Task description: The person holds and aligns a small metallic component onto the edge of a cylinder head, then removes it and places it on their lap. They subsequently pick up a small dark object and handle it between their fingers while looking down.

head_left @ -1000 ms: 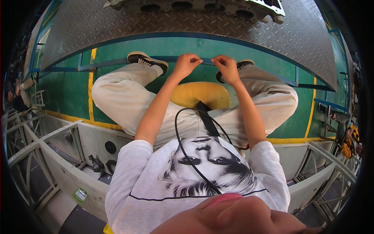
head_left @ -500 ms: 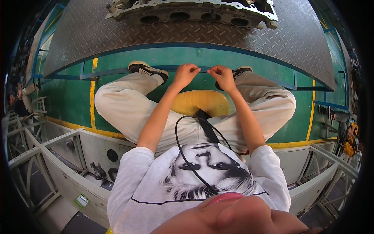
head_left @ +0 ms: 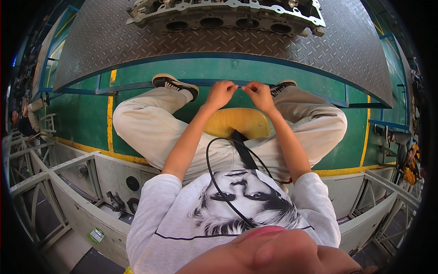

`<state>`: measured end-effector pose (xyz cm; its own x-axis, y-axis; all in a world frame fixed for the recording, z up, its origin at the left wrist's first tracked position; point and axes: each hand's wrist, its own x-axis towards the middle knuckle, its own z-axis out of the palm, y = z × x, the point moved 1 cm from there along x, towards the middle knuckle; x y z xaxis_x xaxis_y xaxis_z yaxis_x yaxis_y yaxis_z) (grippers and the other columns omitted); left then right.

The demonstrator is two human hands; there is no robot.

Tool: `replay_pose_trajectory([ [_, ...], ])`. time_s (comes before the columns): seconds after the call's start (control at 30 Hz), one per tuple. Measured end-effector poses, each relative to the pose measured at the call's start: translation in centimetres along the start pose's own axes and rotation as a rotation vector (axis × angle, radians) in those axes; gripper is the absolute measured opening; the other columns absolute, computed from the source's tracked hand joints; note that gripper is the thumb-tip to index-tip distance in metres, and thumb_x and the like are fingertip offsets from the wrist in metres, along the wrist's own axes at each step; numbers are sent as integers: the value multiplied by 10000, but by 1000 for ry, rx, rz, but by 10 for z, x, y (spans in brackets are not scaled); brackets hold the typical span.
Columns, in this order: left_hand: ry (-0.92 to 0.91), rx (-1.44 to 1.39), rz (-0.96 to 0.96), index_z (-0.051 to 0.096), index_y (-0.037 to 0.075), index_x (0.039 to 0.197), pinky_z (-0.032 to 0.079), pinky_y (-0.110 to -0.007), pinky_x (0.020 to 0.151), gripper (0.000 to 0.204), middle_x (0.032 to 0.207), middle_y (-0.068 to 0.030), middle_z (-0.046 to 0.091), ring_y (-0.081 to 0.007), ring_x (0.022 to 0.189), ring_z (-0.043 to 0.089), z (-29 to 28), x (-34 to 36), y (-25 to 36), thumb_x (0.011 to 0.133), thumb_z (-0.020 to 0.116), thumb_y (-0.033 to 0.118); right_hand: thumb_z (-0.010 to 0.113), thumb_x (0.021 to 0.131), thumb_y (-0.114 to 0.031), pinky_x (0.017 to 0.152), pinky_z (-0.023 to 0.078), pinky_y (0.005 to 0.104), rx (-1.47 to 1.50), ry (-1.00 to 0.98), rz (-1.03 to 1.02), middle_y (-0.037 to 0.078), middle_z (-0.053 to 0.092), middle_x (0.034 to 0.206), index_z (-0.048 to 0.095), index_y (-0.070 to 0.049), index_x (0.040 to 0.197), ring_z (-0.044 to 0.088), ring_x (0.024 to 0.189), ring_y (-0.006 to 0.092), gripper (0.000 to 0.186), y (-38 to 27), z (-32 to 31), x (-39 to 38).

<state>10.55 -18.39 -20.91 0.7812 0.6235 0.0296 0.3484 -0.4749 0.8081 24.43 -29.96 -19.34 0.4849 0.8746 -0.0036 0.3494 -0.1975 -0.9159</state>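
My left hand [head_left: 221, 94] and my right hand [head_left: 258, 96] meet at the fingertips above the yellow stool seat [head_left: 237, 122], between my knees. Both are closed in a pinch. A tiny dark thing seems to sit between the fingertips, too small to make out. Past the hands, a metal engine cylinder head [head_left: 223, 22] with a row of oval ports lies on a diamond-plate steel table [head_left: 109, 43]. Neither hand touches the engine part or the table.
A blue table frame bar [head_left: 132, 86] crosses in front of my shoes. Under me is a green floor [head_left: 91, 118] with yellow lines. Grey metal frames [head_left: 68, 178] stand behind on both sides, and people sit at the far left and far right edges.
My hands have drawn closer together, so the fingertips now nearly touch, and both have dropped slightly toward me. The view has shifted a little.
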Motion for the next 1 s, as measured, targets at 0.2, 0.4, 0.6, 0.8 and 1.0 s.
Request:
replay_pose_trajectory([
  [0.2,-2,-17,39,626,15,756,442,-420,617,193,747,-161,612,-342,702,585,-1,-1,6,847,581,180,694,785,-149,483,385,292,1,17,-12,125,575,588,631,20,749,469,481,139,184,1,5,-2],
  [0.4,1,22,34,618,9,755,435,-438,618,200,735,-166,601,-358,705,575,0,-1,7,849,575,180,696,783,-149,480,378,293,-6,27,0,125,564,580,623,20,739,449,477,136,189,-1,4,-3],
  [0.6,-16,161,49,632,8,765,437,-422,609,177,745,-175,609,-351,702,588,-2,-5,2,839,572,157,668,827,-138,479,356,242,-62,82,-31,39,522,554,604,32,752,414,521,58,197,-17,-4,-13],
  [0.8,-83,131,-24,610,17,711,454,-461,620,243,747,-196,602,-392,713,577,-21,-39,29,826,565,227,659,829,-171,476,345,237,343,75,185,9,526,574,607,9,713,447,519,67,220,-39,-55,-52],
  [1.0,-224,128,49,598,15,714,449,-461,636,245,758,-193,602,-396,728,566,-34,-72,75,813,560,235,637,835,-159,485,308,208,532,117,235,-7,513,589,584,-17,691,427,510,60,209,-86,-95,-70],
])
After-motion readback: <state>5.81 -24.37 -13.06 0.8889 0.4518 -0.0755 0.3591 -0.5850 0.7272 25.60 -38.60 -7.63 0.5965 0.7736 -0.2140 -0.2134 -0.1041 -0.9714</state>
